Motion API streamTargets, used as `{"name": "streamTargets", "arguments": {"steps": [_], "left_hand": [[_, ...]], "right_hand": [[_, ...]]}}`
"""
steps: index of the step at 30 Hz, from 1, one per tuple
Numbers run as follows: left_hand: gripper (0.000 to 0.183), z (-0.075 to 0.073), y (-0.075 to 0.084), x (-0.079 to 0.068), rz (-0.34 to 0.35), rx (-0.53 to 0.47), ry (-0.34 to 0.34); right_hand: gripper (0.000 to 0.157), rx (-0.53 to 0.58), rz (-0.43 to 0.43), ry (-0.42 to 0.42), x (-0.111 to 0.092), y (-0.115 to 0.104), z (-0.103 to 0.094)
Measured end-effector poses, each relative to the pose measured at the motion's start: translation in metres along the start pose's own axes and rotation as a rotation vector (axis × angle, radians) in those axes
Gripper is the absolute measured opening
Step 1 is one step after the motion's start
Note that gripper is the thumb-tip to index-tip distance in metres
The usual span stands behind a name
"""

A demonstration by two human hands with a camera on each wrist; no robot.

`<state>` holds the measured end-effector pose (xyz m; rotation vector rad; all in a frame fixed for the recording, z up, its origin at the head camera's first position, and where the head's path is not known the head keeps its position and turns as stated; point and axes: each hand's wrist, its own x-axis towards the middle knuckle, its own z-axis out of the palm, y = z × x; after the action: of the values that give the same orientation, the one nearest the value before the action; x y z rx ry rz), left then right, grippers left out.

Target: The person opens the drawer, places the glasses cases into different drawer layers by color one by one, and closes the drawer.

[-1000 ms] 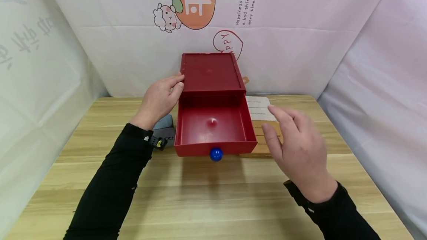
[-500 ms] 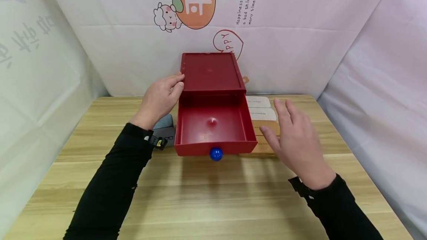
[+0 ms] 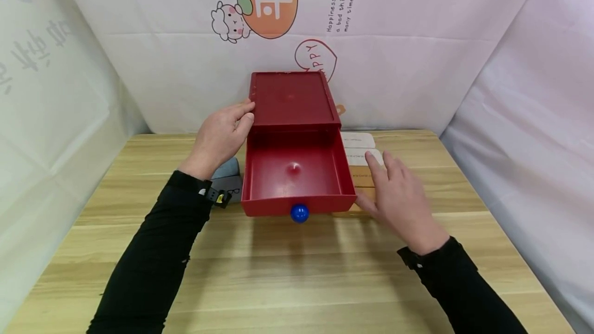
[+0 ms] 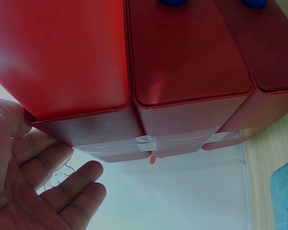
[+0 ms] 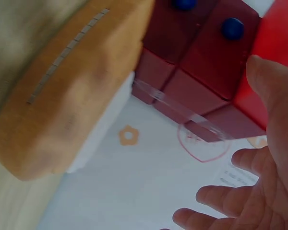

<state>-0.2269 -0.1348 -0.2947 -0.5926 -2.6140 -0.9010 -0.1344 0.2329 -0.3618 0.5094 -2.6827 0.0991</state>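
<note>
A red cabinet [image 3: 290, 99] of three stacked drawers stands upright near the back of the table. Its top drawer [image 3: 266, 207] is pulled far out, showing a bare floor and a round blue knob [image 3: 299, 213] in front. My left hand [image 3: 220, 138] touches the cabinet's upper left edge with thumb and fingertips. In the left wrist view, two of its fingers [image 4: 77, 189] stand off the side, loosely bent. Spread fingers mark my right hand [image 3: 400, 197] beside the drawer's right wall; its thumb [image 3: 366, 204] reaches the front right corner. The right hand holds nothing.
Orange-brown packs [image 3: 362, 175] and white packs [image 3: 358, 140] lie right of the cabinet, partly behind my right hand. Left of it are grey-blue cases, one with a glasses drawing [image 3: 229, 188]. A white printed cloth [image 3: 394, 81] closes off the back and sides.
My right hand has moved left, toward the drawer's right front corner. My left hand stays at the cabinet's edge, and the top drawer remains pulled out.
</note>
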Motion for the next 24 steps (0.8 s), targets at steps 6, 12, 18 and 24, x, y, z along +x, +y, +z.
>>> {"name": "streamTargets", "arguments": {"steps": [6, 12, 18, 24], "left_hand": [[0.056, -0.001, 0.001, 0.001, -0.006, 0.013, -0.008], [0.055, -0.001, 0.001, 0.001, -0.003, 0.013, -0.011], [0.055, -0.001, 0.001, 0.0, -0.005, 0.017, -0.015], [0.055, -0.001, 0.002, 0.0, -0.015, 0.022, -0.023]], "right_hand": [[0.095, -0.032, 0.003, -0.09, -0.004, 0.001, 0.016], [0.094, -0.07, -0.029, -0.101, -0.007, 0.004, 0.031], [0.099, -0.074, -0.021, -0.162, -0.01, 0.006, 0.04], [0.105, -0.039, -0.01, -0.205, -0.012, 0.008, 0.044]]}}
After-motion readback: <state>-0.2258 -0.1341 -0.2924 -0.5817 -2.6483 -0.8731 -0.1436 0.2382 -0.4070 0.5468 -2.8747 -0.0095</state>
